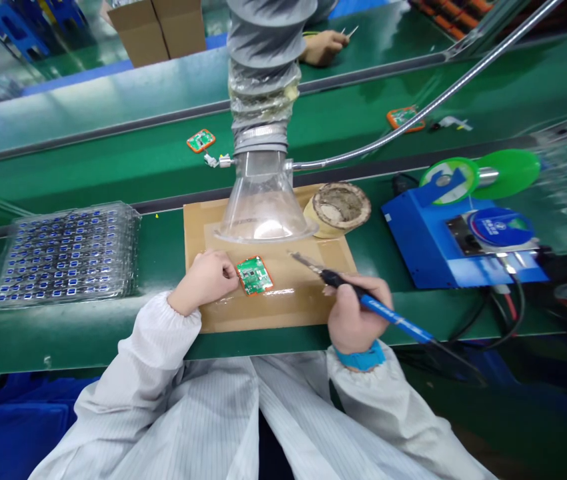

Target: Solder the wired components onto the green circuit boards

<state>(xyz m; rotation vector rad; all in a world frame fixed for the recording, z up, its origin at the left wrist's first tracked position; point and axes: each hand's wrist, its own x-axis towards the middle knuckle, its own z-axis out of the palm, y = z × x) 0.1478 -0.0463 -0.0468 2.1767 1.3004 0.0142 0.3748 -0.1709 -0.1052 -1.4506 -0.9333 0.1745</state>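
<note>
A green circuit board (255,276) in an orange frame lies on a brown cardboard sheet (273,313). My left hand (209,279) rests on the cardboard at the board's left edge, its fingers curled and closed against that edge; the fingertips are partly hidden. In my right hand (359,313) is a blue-handled soldering iron (388,313), gripped like a pen. Its metal tip points up and left, to the right of the board and apart from it. A clear fume extractor hood (266,200) hangs just beyond the board.
Stacked clear trays of small blue-and-silver parts (66,253) stand at left. A round, crusted pot (341,207) sits behind the cardboard. At right is a blue solder feeder (463,233) with a green reel. Framed boards (201,141) lie on the green belt; a co-worker's hand (324,48) is beyond.
</note>
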